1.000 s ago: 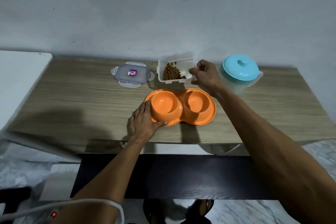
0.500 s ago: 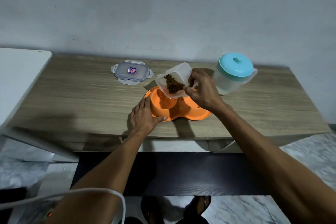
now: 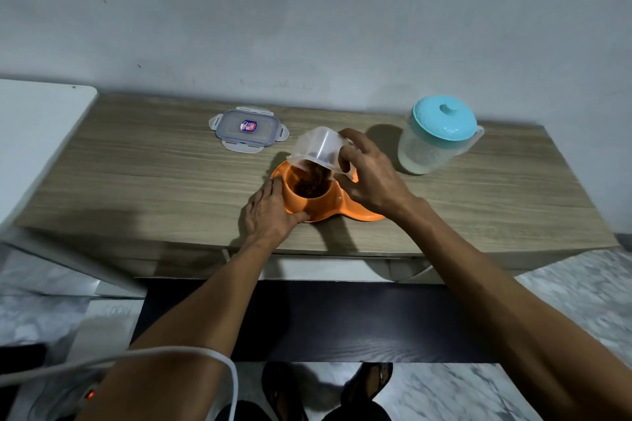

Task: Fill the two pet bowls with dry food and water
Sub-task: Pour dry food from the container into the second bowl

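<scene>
The right hand (image 3: 367,178) is closed around a clear tub (image 3: 319,150), fingers wrapped over its far side and thumb on the near wall. The wrist is rolled so that the tub is tipped steeply, its mouth facing down and toward the person, right above the left well of the orange double bowl (image 3: 309,207). Brown kibble (image 3: 311,181) spills from the tub's mouth into that well, where a pile already lies. The right forearm reaches in from the lower right, crossing above the bowl's right well, which it mostly hides; whether anything is in that well cannot be told.

The left hand (image 3: 270,214) lies nearly flat on the table (image 3: 154,174) against the bowl's left end, fingers together along the rim and the thumb pressed to the near edge. It steadies the bowl without lifting it. The left forearm runs straight back toward the person.

The bowl sits near the table's front edge. Behind and left of the bowl lies the tub's lid (image 3: 249,128), flat on the table. To the right of the bowl, well apart from it, stands a clear jug (image 3: 437,137) with a turquoise lid, upright.
</scene>
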### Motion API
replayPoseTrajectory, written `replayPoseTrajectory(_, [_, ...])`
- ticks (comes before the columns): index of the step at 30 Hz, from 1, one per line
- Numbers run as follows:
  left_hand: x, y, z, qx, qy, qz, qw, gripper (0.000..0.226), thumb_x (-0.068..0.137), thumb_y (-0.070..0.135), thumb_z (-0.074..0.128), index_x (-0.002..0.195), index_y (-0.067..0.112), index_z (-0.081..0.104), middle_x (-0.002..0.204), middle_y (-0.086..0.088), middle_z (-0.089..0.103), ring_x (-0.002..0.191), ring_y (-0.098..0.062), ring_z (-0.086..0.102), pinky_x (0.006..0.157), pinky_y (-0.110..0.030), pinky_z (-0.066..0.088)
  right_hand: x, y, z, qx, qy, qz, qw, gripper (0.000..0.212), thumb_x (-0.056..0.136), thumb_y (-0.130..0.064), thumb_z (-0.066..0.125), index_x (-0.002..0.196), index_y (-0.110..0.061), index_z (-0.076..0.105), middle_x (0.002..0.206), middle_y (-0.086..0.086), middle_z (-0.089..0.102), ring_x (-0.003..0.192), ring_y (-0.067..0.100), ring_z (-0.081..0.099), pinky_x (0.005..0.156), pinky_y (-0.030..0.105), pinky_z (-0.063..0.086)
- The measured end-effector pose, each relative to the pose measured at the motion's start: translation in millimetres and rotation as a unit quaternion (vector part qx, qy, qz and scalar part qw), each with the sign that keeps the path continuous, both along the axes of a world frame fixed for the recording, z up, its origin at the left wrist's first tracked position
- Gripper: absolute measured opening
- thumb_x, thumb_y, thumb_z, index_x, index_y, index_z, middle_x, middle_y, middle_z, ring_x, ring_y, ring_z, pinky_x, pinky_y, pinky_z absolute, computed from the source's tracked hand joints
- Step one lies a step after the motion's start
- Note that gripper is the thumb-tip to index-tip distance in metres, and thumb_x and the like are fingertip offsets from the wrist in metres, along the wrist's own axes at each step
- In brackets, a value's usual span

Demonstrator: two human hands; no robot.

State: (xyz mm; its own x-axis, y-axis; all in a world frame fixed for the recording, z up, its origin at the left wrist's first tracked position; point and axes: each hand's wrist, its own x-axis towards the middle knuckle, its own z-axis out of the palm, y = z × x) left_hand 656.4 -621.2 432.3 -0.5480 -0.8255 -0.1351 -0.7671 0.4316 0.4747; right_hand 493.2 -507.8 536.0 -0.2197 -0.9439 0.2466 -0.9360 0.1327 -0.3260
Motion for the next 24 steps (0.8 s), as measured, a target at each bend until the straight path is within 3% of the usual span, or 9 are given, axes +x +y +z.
replayPoseTrajectory(6, [-0.2, 0.6, 2.1, -0.009, -0.003, -0.001, 1.000, 0.109, 0.065, 0.058, 0.078, 0.151, 0.021, 0.023, 0.152, -0.006, 0.038, 0.139, -0.028, 0.038, 0.112, -0.046, 0.034, 3.1, 2.5, -2.7, -0.002, 0.030, 0.019, 0.999, 0.020, 0.082, -0.015, 0.072, 0.083, -0.012, 0.052, 0.146, 0.015, 0.045, 0.130, 0.035, 0.047, 0.079, 0.044, 0.054])
replayPoseTrajectory(14, [-0.3, 1.6, 3.8, 0.000, 0.000, 0.005, 1.000, 0.106, 0.065, 0.057, 0.078, 0.150, 0.025, 0.023, 0.145, -0.007, 0.046, 0.134, -0.030, 0.043, 0.109, -0.046, 0.037, 6.5, 1.4, -6.5, -0.032, 0.053, 0.051, 0.997, 0.022, 0.076, -0.006, 0.074, 0.079, -0.009, 0.052, 0.142, 0.019, 0.049, 0.126, 0.037, 0.049, 0.091, 0.037, 0.047])
replayPoseTrajectory(20, [-0.9, 1.1, 4.5, 0.008, -0.009, 0.001, 1.000, 0.114, 0.066, 0.060, 0.077, 0.154, 0.024, 0.014, 0.153, -0.008, 0.038, 0.140, -0.030, 0.037, 0.113, -0.048, 0.033, 10.4, -0.2, -9.0, -0.068, 0.078, 0.071, 0.992, 0.020, 0.077, -0.005, 0.073, 0.080, -0.006, 0.054, 0.140, 0.021, 0.050, 0.125, 0.039, 0.049, 0.091, 0.038, 0.048])
replayPoseTrajectory(24, [-0.6, 0.6, 3.1, 0.002, -0.005, 0.003, 1.000, 0.112, 0.065, 0.060, 0.078, 0.153, 0.022, 0.020, 0.153, -0.007, 0.038, 0.140, -0.028, 0.037, 0.113, -0.046, 0.032, 7.2, -1.7, -12.4, -0.082, 0.026, 0.040, 0.995, 0.019, 0.078, -0.007, 0.073, 0.079, -0.007, 0.054, 0.141, 0.021, 0.049, 0.125, 0.039, 0.050, 0.092, 0.040, 0.048])
